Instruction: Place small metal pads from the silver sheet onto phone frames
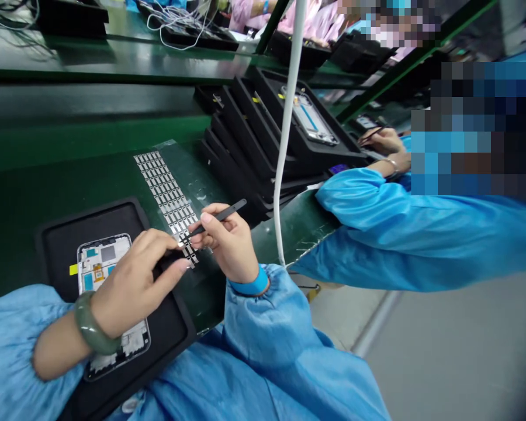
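Observation:
In my right hand (230, 242) I grip black tweezers (232, 209) like a pen. Their tip points down at a sheet of small silver-and-black stickers (164, 184), which lies on the green bench. Close to that tip is my left hand (135, 278), its thumb and index finger stretched out and apart over the near end of the sheet. Under my left hand and wrist, a phone frame (109, 248) with a yellow tab rests in a black foam tray (87, 225); the hand covers the frame's middle.
Stacked black trays (245, 134) stand behind the sheet, the top one holding another phone frame (311, 117). A white cable (287, 128) hangs in front of them. At the right, a co-worker's blue sleeve (398, 228) reaches over the bench edge. Cables (179, 20) lie on the back shelf.

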The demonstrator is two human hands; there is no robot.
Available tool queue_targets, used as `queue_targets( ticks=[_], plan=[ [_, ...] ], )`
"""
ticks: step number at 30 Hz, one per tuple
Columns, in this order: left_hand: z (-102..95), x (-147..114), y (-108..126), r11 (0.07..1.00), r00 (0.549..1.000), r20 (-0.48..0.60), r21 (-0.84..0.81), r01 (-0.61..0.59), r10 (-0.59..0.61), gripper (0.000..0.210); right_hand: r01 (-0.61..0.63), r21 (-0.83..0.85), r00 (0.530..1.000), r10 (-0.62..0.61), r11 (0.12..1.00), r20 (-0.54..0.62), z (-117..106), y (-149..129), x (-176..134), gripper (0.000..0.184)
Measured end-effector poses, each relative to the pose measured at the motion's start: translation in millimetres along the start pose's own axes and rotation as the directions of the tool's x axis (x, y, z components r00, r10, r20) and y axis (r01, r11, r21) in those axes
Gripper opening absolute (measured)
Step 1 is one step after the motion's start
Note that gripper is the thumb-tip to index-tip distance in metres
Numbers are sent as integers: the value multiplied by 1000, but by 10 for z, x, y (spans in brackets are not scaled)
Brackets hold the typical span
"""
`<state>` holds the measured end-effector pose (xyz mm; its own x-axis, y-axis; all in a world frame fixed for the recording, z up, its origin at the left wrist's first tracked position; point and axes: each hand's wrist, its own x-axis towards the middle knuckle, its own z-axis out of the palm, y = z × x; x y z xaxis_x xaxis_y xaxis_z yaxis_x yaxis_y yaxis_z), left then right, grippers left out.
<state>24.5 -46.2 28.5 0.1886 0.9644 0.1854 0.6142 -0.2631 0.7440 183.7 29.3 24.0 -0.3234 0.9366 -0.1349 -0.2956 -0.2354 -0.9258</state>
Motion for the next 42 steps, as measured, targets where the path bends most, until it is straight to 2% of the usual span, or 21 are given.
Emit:
queue_targets(
  ticks=[2,4,11,14,17,19,22,28,42],
  plan=[
    [-103,-20,24,986,992,-33,-122,114,-119,17,23,7,999,-24,1000,49,125,-2,-19,25],
    [-183,-54,37,970,981,-40,-162,180,-189,19,43,7,995,-43,999,93,229,-7,-23,24],
    [-367,-249,-21,954,966,-13,-157,254,-259,24,66,-51,966,-51,996,255,434,-63,3,19],
    [-521,-382,-208,974,974,-43,35,223,-222,23,73,-77,965,-51,994,259,525,-75,34,19],
    [-677,-550,-529,942,995,-66,321,97,-80,39,65,-90,960,-38,994,278,658,-30,106,19],
    [-731,-662,-733,911,999,-34,412,13,1,45,38,-103,952,-4,994,307,762,44,174,19],
    [-723,-794,-898,894,999,-5,446,-30,36,43,-17,-149,942,65,989,328,901,201,276,20],
    [-647,-880,-865,904,999,-34,427,19,-5,40,-68,-278,933,159,958,323,991,453,364,21],
    [-647,-861,-852,919,998,-35,391,54,-44,38,44,-424,927,121,904,354,941,533,369,25]
  ],
)
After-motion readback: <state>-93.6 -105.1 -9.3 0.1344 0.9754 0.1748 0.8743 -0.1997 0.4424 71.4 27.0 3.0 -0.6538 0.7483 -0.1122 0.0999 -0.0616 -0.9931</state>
